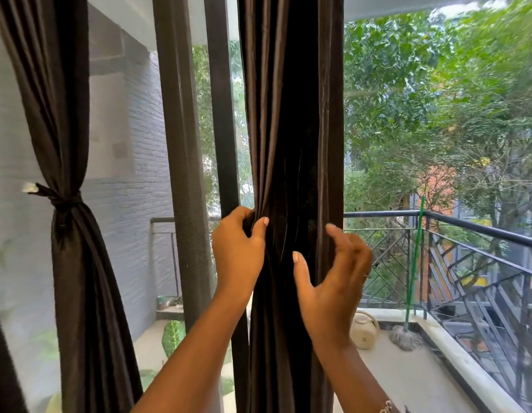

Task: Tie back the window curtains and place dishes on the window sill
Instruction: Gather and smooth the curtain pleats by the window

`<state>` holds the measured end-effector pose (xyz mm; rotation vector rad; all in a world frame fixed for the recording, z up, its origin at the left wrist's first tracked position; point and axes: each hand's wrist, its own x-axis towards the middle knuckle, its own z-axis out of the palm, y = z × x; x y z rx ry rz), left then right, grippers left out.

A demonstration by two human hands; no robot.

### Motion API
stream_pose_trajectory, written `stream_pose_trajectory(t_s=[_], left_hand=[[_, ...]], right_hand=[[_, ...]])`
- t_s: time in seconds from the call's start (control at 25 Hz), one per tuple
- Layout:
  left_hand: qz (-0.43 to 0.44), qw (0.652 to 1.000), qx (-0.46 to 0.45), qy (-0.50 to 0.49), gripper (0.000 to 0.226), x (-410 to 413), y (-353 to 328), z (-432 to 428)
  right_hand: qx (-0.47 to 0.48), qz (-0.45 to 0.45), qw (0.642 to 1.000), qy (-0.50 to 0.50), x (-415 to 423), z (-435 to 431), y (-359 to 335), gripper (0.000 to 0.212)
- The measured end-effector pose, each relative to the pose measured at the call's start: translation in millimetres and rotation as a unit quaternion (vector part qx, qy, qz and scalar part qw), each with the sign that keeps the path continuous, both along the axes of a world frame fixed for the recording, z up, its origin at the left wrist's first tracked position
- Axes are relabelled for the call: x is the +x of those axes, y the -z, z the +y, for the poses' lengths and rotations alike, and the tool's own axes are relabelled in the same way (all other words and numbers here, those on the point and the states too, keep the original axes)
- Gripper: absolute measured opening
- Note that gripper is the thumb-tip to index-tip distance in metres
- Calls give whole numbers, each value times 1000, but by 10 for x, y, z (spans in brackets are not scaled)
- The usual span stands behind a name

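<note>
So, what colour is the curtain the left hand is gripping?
The curtain is plain dark brown with a slight sheen; head view.

Fingertips of the left hand deep in curtain folds; its top and hem beyond the picture's edges.

Left grip pinching with curled fingers, right grip loosely open.
</note>
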<state>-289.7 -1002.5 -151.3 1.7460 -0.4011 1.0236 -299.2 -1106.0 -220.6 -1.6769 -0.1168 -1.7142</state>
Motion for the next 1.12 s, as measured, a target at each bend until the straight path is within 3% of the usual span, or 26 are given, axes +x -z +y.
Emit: stream_pose_trajectory(t_s=[0.08,0.2,0.32,0.56,0.72,0.92,1.0,1.12], left_hand=[[0,1000,3,4,27,-15,-5,-4],[3,1000,7,8,26,-34,-17,-34],[3,1000,4,10,22,-36,-2,-70],[1,1000,8,18,10,-35,24,-158],[-11,999,-1,31,13,-79,45,-195],[-4,1000,25,7,15,-82,54,-172],[-11,1000,28,-6,15,-47,46,-124],[29,998,6,48,29,1,11,-28]], right_hand=[[41,76,996,-4,56,-96,-66,61],[50,160,986,-15,107,-179,-92,46],[14,137,990,-24,52,-148,-41,41],[-112,162,980,-36,-28,57,-41,52],[-146,180,972,-48,-11,128,-36,59],[-169,156,970,-78,-10,156,-13,46],[-133,107,974,-149,-1,62,-51,41],[51,38,976,-210,150,-229,-235,25]])
